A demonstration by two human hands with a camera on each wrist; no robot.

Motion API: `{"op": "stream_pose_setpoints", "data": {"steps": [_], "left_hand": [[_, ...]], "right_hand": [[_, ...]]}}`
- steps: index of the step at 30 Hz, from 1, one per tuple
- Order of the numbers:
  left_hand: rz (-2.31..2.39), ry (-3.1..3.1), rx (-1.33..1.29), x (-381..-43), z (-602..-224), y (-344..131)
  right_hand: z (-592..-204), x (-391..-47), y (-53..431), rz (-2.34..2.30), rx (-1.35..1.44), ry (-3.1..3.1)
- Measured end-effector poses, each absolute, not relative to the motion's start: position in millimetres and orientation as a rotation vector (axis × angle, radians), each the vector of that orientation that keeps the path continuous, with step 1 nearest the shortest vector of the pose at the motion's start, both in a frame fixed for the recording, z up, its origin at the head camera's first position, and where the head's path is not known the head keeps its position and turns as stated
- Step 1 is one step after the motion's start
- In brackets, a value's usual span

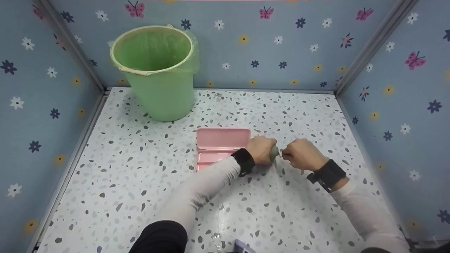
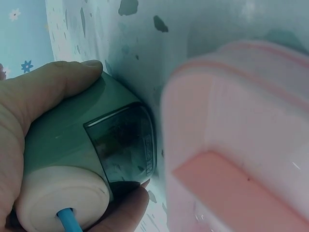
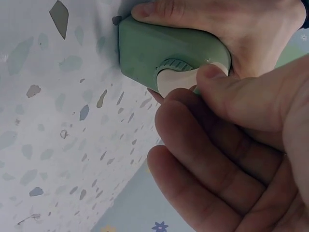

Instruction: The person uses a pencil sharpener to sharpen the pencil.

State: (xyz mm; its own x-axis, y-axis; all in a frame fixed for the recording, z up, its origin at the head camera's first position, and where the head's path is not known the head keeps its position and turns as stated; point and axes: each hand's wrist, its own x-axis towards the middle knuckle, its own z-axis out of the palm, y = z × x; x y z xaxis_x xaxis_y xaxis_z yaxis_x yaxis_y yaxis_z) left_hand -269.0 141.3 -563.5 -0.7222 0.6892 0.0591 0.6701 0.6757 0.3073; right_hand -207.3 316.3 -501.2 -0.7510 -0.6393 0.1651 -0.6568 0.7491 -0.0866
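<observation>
My left hand (image 1: 261, 150) grips a green pencil sharpener (image 2: 58, 135), its thumb along one side and fingers around the other. The sharpener has a dark see-through shavings window (image 2: 126, 145). A blue pencil (image 2: 70, 220) sticks out of the hole in its pale round end. At the opposite end, my right hand (image 1: 302, 153) pinches the white crank (image 3: 175, 82) between thumb and index finger, the grip end partly hidden by the fingertips. Just left of the sharpener lies an open pink pencil case (image 1: 223, 138), partly covered by the left forearm.
A green trash bin (image 1: 165, 91) with a clear liner stands at the back left of the speckled table (image 1: 140, 196). Flower-patterned panels (image 1: 267, 49) enclose the back and sides. At the front edge, a small purple object (image 1: 242, 246) is partly visible.
</observation>
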Motion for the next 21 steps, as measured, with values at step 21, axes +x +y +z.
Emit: {"op": "stream_pose_setpoints", "data": {"steps": [21], "left_hand": [[0.499, 2.793, 1.160, -270, -563, 139]], "right_hand": [[-494, -221, 317, 0.193, 1.055, -2.756]]}}
